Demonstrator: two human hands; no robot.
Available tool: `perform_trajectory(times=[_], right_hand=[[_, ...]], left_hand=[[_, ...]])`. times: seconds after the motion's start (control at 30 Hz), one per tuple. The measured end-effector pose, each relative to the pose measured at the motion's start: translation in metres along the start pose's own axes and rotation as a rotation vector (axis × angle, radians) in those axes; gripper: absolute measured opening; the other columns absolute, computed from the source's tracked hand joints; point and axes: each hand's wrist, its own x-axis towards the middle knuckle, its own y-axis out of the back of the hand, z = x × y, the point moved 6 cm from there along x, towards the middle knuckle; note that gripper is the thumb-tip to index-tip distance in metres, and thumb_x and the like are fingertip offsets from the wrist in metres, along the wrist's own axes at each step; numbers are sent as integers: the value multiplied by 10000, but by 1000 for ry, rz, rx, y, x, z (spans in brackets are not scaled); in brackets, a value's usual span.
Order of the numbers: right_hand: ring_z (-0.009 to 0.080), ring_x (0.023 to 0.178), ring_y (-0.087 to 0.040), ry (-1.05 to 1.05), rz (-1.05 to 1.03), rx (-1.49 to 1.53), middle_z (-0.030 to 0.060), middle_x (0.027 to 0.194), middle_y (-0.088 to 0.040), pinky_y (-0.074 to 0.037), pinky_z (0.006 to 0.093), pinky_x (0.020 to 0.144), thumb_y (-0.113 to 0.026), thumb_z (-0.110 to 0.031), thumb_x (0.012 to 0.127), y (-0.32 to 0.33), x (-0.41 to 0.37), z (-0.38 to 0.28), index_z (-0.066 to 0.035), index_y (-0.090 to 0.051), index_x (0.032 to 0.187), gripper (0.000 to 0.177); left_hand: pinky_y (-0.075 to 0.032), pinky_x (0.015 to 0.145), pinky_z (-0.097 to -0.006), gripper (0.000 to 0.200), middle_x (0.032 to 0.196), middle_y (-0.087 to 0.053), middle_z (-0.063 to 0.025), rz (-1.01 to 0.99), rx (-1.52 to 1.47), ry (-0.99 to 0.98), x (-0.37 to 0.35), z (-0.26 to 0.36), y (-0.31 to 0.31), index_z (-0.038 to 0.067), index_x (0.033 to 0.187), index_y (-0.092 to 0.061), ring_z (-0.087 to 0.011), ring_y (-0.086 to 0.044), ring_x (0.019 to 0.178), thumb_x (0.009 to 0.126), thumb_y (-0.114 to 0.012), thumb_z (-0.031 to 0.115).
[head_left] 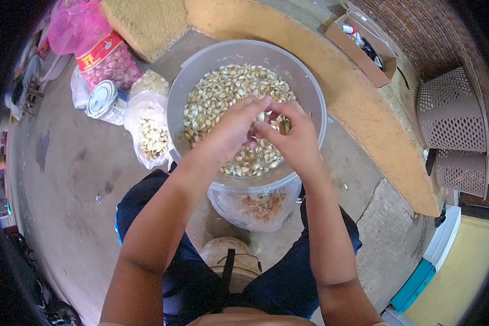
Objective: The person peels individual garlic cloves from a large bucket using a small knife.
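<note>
A large grey tub [176, 117] holds many garlic cloves [212, 92] in what looks like water. Above its middle, my left hand [236, 127] and my right hand [293, 130] meet at the fingertips. A pale garlic clove [261, 117] shows between them, with the fingers of my left hand curled around it and my right thumb and finger pinching at it. Something greenish, too small to make out, shows by my right fingers. My palms are partly hidden.
Left of the tub are a white bag of peeled cloves [153, 136], a can [106, 103] and a pink mesh sack [111, 65]. A clear bag of skins [263, 209] lies below the tub. A cardboard box [364, 62] and brown crates [453, 117] are at right.
</note>
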Motion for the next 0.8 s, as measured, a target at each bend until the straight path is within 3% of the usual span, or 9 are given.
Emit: perform_trajectory(times=[0.13,0.33,0.43,0.53,0.63,0.73,0.8], right_hand=[[170,755,-528,-52,10,83,96,821,-563,-413,280,681,-638,-141,703,-1,0,2,-2,-603,907,249],[70,485,-455,-409,64,433,30,679,-555,-368,222,437,-584,-166,786,7,-3,20,-4,-608,900,199],[41,408,-400,-400,133,564,4,634,-530,-320,199,369,-583,-183,794,5,-3,25,-3,-600,920,220],[37,413,-397,-442,136,538,10,631,-535,-319,202,370,-586,-189,793,8,-3,28,5,-590,934,239],[61,437,-432,-458,138,506,12,627,-534,-347,216,393,-593,-178,784,10,-3,27,5,-591,933,236],[98,538,-503,-414,82,362,38,649,-562,-404,243,477,-598,-167,774,10,-2,27,9,-587,936,239],[127,615,-534,-295,128,209,61,689,-581,-423,261,544,-607,-146,756,12,-1,17,-1,-589,937,233]], left_hand=[[-294,381,-193,229,705,-462,17,1,62,-25,-2,5,-2,128,919,-490,-66,-416,533,856,-451,345],[-293,381,-180,215,664,-450,13,-6,61,-36,-6,13,-4,102,933,-484,-70,-421,536,859,-463,303],[-290,379,-178,212,654,-451,10,-9,94,-81,-3,15,-1,92,987,-479,-67,-421,538,851,-481,254],[-293,378,-173,233,672,-465,6,23,233,-145,-2,18,0,79,1020,-495,-52,-427,553,830,-512,213],[-377,465,-189,215,713,-516,-8,141,596,-388,-7,32,0,44,973,-542,-66,-480,607,791,-557,159],[-428,612,-218,165,749,-569,-34,236,713,-633,-12,41,-1,10,866,-578,-97,-528,677,743,-601,117],[-423,676,-233,143,759,-588,-55,279,755,-609,-14,43,1,-1,827,-581,-118,-544,711,724,-604,95]])
